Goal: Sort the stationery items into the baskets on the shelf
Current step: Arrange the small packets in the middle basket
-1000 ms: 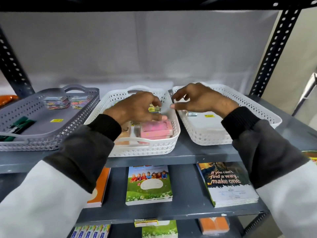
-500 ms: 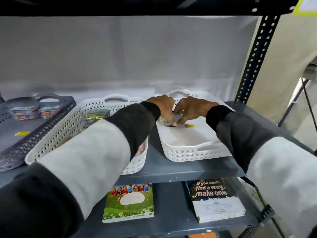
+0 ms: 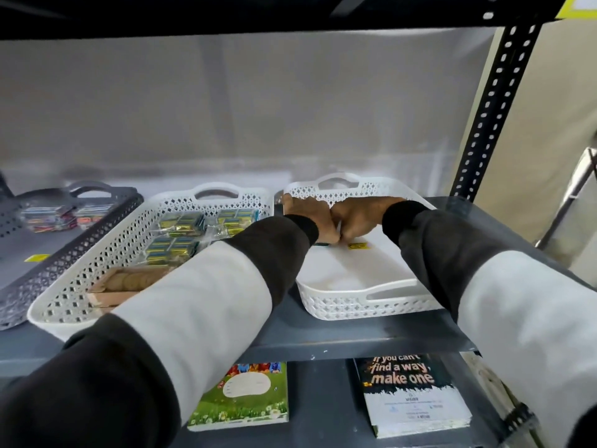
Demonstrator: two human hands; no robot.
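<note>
Both curled hands, left hand (image 3: pixel 310 218) touching right hand (image 3: pixel 358 221), pinch something small, seemingly light, inside the white perforated plastic basket (image 3: pixel 365 302); fingertip grip suits it

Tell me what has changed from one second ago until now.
Both hands moved right, from above the middle white basket into the right white basket. Left hand and right hand now press together on its floor beside a yellow sticker. Whether they hold anything is hidden. The baskets stayed put.
</note>
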